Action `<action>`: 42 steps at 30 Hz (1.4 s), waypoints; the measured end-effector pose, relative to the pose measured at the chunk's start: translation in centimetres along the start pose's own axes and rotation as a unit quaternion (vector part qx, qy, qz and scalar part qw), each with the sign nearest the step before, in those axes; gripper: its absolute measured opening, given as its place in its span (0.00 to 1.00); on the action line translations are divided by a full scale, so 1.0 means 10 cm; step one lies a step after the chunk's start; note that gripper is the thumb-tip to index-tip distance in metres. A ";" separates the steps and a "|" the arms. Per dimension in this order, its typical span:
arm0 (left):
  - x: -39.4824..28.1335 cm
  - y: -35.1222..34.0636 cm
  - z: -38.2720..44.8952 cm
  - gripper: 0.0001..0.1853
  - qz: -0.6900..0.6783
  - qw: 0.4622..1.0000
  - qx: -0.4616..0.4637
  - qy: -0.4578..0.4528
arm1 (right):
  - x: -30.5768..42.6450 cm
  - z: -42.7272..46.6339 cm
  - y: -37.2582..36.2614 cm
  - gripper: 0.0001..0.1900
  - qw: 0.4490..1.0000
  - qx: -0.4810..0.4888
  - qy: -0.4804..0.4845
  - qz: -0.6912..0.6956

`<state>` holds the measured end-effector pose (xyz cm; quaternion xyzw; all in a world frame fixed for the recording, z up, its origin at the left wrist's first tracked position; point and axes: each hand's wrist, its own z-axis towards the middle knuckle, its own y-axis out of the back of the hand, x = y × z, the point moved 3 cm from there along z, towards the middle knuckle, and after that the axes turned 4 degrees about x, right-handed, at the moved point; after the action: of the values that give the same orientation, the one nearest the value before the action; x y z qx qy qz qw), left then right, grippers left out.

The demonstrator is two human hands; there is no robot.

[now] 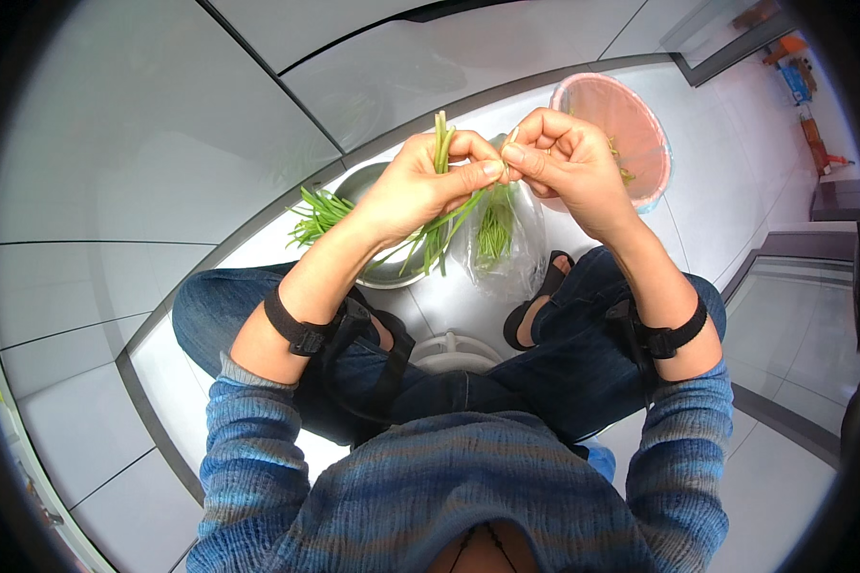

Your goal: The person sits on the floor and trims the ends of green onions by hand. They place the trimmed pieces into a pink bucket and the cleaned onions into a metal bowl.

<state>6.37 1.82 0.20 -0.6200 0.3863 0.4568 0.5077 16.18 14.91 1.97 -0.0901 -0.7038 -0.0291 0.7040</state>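
My left hand holds a small bundle of long green stalks, which look like chives, with their cut ends up and tips hanging down. Its thumb and forefinger meet the fingertips of my right hand. Between thumb and forefinger, my right hand pinches the pale end of a thin stalk. Below my left hand is a round metal basin, with more green stalks lying over its far left rim. A clear plastic bag with green stalks inside lies beneath both hands.
A pink bin with a clear liner and some green scraps stands beyond my right hand. Grey cabinet fronts rise ahead and to the left. A white plastic stool shows between my legs. Tiled floor extends right.
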 end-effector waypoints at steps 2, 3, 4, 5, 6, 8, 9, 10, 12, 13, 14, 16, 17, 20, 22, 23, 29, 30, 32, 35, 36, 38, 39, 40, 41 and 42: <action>0.01 -0.01 0.00 0.10 -0.004 1.000 0.005 0.009 | 0.00 0.00 0.00 0.07 1.000 0.000 -0.001 -0.005; 0.01 -0.01 0.01 0.10 -0.006 1.000 0.004 0.011 | 0.00 0.00 0.00 0.08 1.000 0.002 -0.003 -0.001; 0.02 -0.01 0.01 0.10 -0.010 1.000 0.003 0.015 | 0.01 -0.01 0.00 0.09 1.000 0.001 -0.001 0.006; 0.03 -0.01 0.01 0.10 -0.022 1.000 0.008 0.017 | 0.01 -0.01 0.00 0.09 1.000 0.007 -0.005 0.007; 0.03 -0.01 0.00 0.10 -0.036 0.999 0.013 0.021 | 0.01 -0.01 0.00 0.08 1.000 0.010 -0.005 0.012; 0.04 -0.01 0.00 0.10 -0.061 0.998 0.024 0.025 | 0.02 -0.01 0.00 0.08 1.000 0.016 -0.005 0.021; 0.04 -0.01 0.00 0.10 -0.073 0.997 0.030 0.025 | 0.02 -0.01 0.00 0.08 0.999 0.018 -0.006 0.025; 0.04 -0.01 0.00 0.10 -0.085 0.995 0.036 0.025 | 0.03 -0.02 0.00 0.08 0.999 0.021 -0.007 0.029; 0.05 -0.01 0.00 0.09 -0.095 0.994 0.045 0.029 | 0.03 -0.02 0.00 0.08 0.999 0.022 -0.005 0.025; 0.05 -0.01 0.00 0.09 -0.099 0.993 0.050 0.030 | 0.03 -0.02 0.00 0.08 1.000 0.020 -0.006 0.021; 0.04 -0.01 0.00 0.09 -0.104 0.993 0.053 0.029 | 0.03 -0.02 -0.01 0.08 0.999 0.025 -0.001 0.028; 0.04 -0.01 -0.01 0.09 -0.112 0.992 0.060 0.027 | 0.03 -0.02 -0.01 0.08 0.999 0.029 0.003 0.036; 0.04 -0.01 -0.01 0.09 -0.117 0.991 0.059 0.030 | 0.03 -0.02 -0.01 0.08 0.999 0.029 0.005 0.033; 0.04 -0.01 -0.01 0.09 -0.128 0.989 0.056 0.037 | 0.03 -0.02 -0.01 0.08 0.999 0.030 0.013 0.026; 0.04 -0.02 -0.01 0.09 -0.134 0.989 0.054 0.039 | 0.03 -0.02 -0.01 0.08 0.999 0.028 0.016 0.022; 0.03 -0.02 -0.01 0.09 -0.134 0.989 0.054 0.040 | 0.03 -0.02 -0.01 0.08 0.999 0.024 0.018 0.016; 0.03 0.00 -0.01 0.10 -0.139 0.988 0.052 0.034 | -0.03 -0.03 0.10 0.06 0.999 -0.027 0.015 -0.013; 0.03 0.01 -0.01 0.10 -0.141 0.988 0.051 0.031 | -0.05 -0.03 0.14 0.06 0.999 -0.041 0.016 0.003; 0.04 0.05 0.00 0.10 -0.144 0.989 0.036 0.025 | -0.06 -0.02 0.26 0.08 0.996 -0.080 0.031 0.024; 0.06 0.12 0.01 0.10 -0.149 0.988 0.002 0.027 | 0.01 0.02 0.48 0.11 0.986 -0.154 0.049 0.029; 0.06 0.13 0.01 0.10 -0.148 0.989 -0.002 0.029 | 0.04 0.01 0.52 0.15 0.984 -0.166 0.043 0.052; 0.07 0.13 0.00 0.10 -0.145 0.989 -0.007 0.028 | 0.05 -0.02 0.48 0.16 0.986 -0.164 0.017 -0.017; 0.07 0.13 0.01 0.10 -0.127 0.992 -0.005 0.027 | 0.05 -0.05 0.47 0.16 0.974 -0.213 -0.034 -0.068; 0.07 0.11 0.02 0.10 -0.109 0.994 -0.003 0.026 | 0.01 -0.06 0.35 0.14 0.975 -0.195 -0.031 -0.102; 0.08 0.09 0.02 0.10 -0.098 0.995 0.001 0.025 | -0.04 -0.05 0.22 0.09 0.990 -0.137 -0.008 -0.009; 0.08 0.07 0.03 0.10 -0.091 0.996 0.009 0.021 | -0.09 -0.05 0.13 0.08 0.991 -0.118 -0.037 0.047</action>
<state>5.92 1.94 -0.77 -0.6577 0.3431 0.3917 0.5443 16.84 15.98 0.98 -0.2066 -0.7160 -0.0757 0.6625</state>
